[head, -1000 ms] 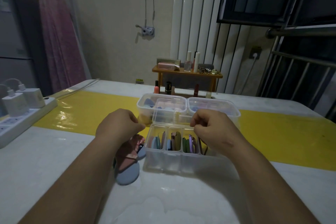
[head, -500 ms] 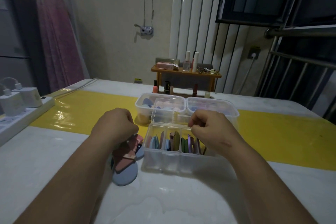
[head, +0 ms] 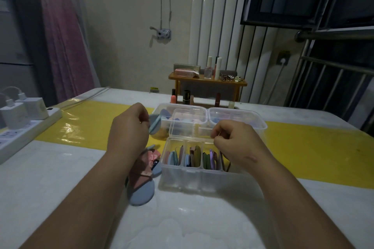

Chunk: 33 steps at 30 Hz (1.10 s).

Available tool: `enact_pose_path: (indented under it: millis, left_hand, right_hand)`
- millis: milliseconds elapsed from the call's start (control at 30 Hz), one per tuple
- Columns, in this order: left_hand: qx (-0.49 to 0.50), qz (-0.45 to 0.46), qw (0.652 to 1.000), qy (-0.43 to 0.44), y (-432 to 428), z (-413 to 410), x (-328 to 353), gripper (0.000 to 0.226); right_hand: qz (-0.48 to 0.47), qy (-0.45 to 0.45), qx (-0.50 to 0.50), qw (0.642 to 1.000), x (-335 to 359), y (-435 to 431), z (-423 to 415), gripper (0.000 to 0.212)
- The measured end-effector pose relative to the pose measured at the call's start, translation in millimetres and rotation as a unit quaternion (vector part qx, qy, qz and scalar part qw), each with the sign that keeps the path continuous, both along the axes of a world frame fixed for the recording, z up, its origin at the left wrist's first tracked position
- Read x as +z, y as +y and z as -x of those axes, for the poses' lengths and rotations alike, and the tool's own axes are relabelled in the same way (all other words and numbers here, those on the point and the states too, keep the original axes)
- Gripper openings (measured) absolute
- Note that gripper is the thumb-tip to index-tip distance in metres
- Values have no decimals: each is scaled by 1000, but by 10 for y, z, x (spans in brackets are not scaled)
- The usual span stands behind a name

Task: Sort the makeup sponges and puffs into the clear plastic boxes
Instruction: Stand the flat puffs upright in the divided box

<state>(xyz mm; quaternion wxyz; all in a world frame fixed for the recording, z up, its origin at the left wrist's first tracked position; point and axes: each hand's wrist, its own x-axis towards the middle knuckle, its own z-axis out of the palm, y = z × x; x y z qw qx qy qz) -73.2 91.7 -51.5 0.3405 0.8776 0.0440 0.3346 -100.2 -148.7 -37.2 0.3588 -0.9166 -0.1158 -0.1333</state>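
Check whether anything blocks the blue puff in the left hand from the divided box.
Nothing visible. The left hand holds the blue puff beside the divided box, whose lid the right hand holds raised; the compartments are open on top.

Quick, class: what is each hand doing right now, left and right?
Left hand: holding a blue puff.
Right hand: fingers curled at the box lid; whether it grips it cannot be told.
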Motion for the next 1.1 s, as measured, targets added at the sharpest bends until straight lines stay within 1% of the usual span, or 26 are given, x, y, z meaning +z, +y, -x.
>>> enact_pose_path:
  millis: [133, 267, 367, 433, 600, 700, 967, 1033, 1100]
  left_hand:
    - [-63, 89, 994, 9, -78, -3, 6, 15]
    - [-116, 195, 974, 5, -181, 21, 26, 8]
    - [-173, 289, 941, 26, -255, 49, 47, 6]
    - [-201, 324, 923, 47, -301, 65, 48, 6]
    - [-256, 323, 909, 66, -371, 119, 64, 5]
    - [-270, 314, 907, 71, -374, 133, 72, 6]
    - [-289, 294, 908, 76, -373, 143, 70, 10]
    - [-296, 291, 907, 74, -375, 139, 59, 11]
    - [-303, 283, 907, 71, -385, 147, 58, 11]
  right_hand:
    - [-1, -10, -4, 1000, -4, 5, -3, 17]
    - [-6, -10, -1, 1000, -8, 14, -5, 16]
    - [-21, -11, 8, 1000, -14, 31, -13, 17]
    - [-35, -6, 14, 999, -16, 38, -19, 20]
    - [-66, 17, 60, 996, -8, 57, 5, 46]
    - [-78, 13, 88, 993, -8, 66, 25, 51]
    - [-140, -41, 123, 982, 20, 94, 42, 44]
    - [-158, -57, 126, 978, 15, 95, 41, 38]
    - [-149, -65, 118, 980, 14, 94, 37, 27]
